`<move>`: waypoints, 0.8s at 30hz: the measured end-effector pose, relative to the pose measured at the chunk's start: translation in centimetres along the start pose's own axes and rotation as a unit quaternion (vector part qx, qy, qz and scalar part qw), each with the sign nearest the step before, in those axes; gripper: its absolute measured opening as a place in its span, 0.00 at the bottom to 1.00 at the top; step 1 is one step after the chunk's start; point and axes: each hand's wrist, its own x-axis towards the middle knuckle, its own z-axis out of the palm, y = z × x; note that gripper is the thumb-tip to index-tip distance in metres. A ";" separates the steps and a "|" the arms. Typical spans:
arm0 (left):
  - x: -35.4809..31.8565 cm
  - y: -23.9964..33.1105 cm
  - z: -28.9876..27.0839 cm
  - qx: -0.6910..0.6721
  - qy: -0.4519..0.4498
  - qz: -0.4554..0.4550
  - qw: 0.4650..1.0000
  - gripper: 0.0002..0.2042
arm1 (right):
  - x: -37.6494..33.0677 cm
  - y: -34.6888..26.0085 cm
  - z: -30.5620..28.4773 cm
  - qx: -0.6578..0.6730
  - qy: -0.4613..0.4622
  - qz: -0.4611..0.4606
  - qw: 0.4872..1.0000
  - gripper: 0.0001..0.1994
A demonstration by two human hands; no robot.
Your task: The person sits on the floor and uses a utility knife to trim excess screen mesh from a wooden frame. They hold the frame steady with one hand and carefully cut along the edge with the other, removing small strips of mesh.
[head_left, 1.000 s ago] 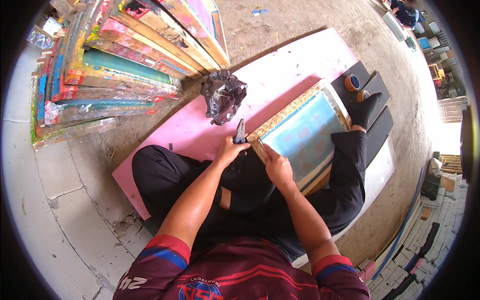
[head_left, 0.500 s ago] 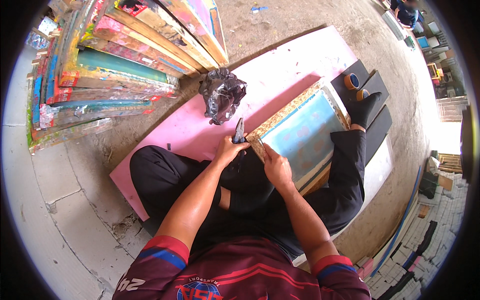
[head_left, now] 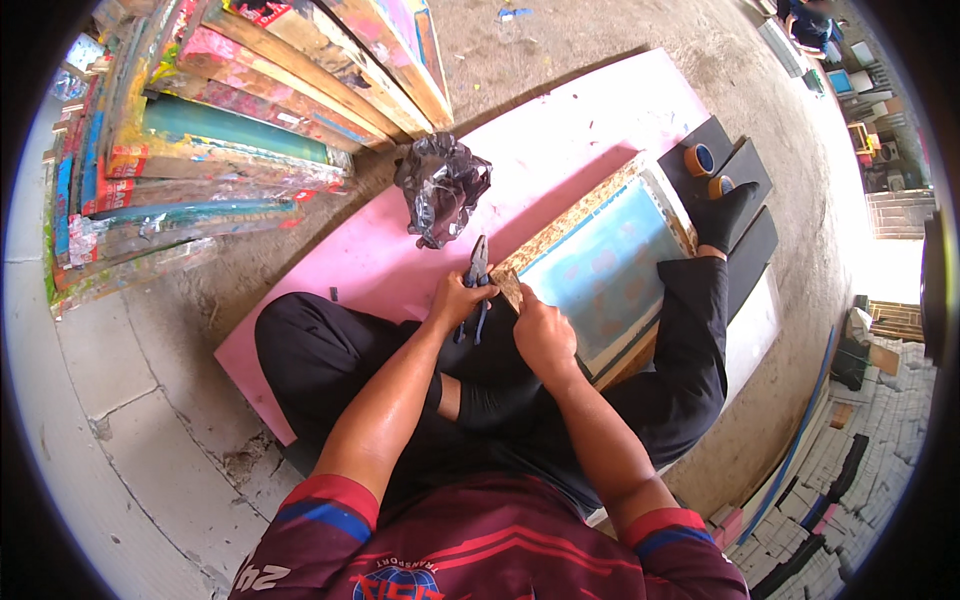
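My left hand (head_left: 461, 299) is closed on pliers (head_left: 478, 262) with dark blue handles, their jaws pointing up and away from me. The pliers are beside the near left corner of a wooden screen-printing frame (head_left: 560, 226) with blue mesh (head_left: 600, 255). The frame lies slanted across my right leg, its sides speckled with brown. My right hand (head_left: 546, 340) is closed at that same corner, index finger and thumb against the wood. Whatever its curled fingers hold is hidden from view.
A crumpled black plastic bag (head_left: 440, 190) sits on the pink board (head_left: 340, 258) beyond my left hand. Paint-stained frames (head_left: 220, 155) are stacked at the far left. Two tape rolls (head_left: 699, 160) rest on dark panels (head_left: 757, 250) by my foot. Another person (head_left: 810, 25) is far off.
My right hand has shifted slightly left and nearer to me along the frame's corner. The pliers have turned a little in my left hand, so their handles show more.
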 end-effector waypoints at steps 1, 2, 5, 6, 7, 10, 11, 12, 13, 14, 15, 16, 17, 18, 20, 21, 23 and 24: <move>-0.2 0.1 0.1 -0.003 -0.001 0.003 1.000 0.27 | 0.2 0.3 0.5 0.028 0.007 -0.003 1.000 0.20; -0.4 0.2 0.2 -0.006 -0.002 0.007 1.000 0.28 | 0.4 0.8 1.2 0.057 0.013 -0.005 0.998 0.20; 0.9 -1.7 0.3 -0.051 0.007 0.025 0.998 0.26 | 1.7 2.7 2.5 0.162 0.025 -0.043 0.985 0.21; 1.1 -1.9 0.4 -0.071 0.010 0.028 0.997 0.26 | 1.5 2.5 1.9 0.201 0.025 -0.058 0.978 0.21; 1.1 -2.2 0.4 -0.063 0.010 0.022 0.998 0.26 | 1.1 2.0 1.6 0.150 0.011 -0.038 0.988 0.21; 0.4 -1.0 0.4 -0.020 0.018 0.035 0.999 0.26 | 0.7 1.7 1.7 0.083 0.030 -0.027 0.996 0.22; 0.7 -1.0 0.4 -0.013 0.019 0.039 0.999 0.25 | 0.9 2.3 1.3 0.171 -0.012 0.008 0.985 0.22; 0.8 -1.2 0.3 -0.008 0.024 0.042 0.999 0.25 | 1.2 2.5 0.5 0.255 -0.058 0.040 0.964 0.22; 0.9 -1.4 0.3 -0.003 0.029 0.045 0.999 0.25 | 1.4 2.5 -0.2 0.336 -0.105 0.072 0.933 0.22; 0.9 -1.7 0.2 -0.009 0.026 0.039 0.999 0.25 | 1.4 2.4 -0.9 0.345 -0.134 0.115 0.922 0.21; 0.6 -1.1 0.5 -0.013 0.015 0.032 0.999 0.25 | 1.8 3.5 -0.1 0.339 -0.101 0.073 0.933 0.21; 0.4 -0.7 0.6 -0.016 0.008 0.025 1.000 0.26 | 2.3 4.2 1.0 0.331 -0.070 0.028 0.941 0.20; 0.3 -0.5 0.8 -0.016 0.005 0.028 0.999 0.26 | 2.4 5.0 2.0 0.281 -0.041 0.002 0.959 0.20; 0.3 -0.7 0.6 -0.016 0.007 0.031 0.999 0.26 | 2.2 4.9 2.5 0.229 -0.012 -0.025 0.973 0.19; 0.6 -1.4 0.3 -0.023 0.013 0.040 0.999 0.26 | 0.4 2.2 1.5 0.035 0.042 -0.043 0.998 0.19; 1.0 -2.2 0.3 -0.030 0.015 0.048 0.998 0.26 | 0.5 2.4 1.7 0.088 0.046 -0.054 0.994 0.19; 1.1 -2.2 0.6 -0.041 0.012 0.048 0.998 0.26 | 2.0 4.6 3.3 0.194 0.053 -0.070 0.977 0.21; 0.7 -1.5 0.7 -0.045 0.010 0.042 0.998 0.26 | 2.6 5.1 3.3 0.267 0.044 -0.095 0.958 0.21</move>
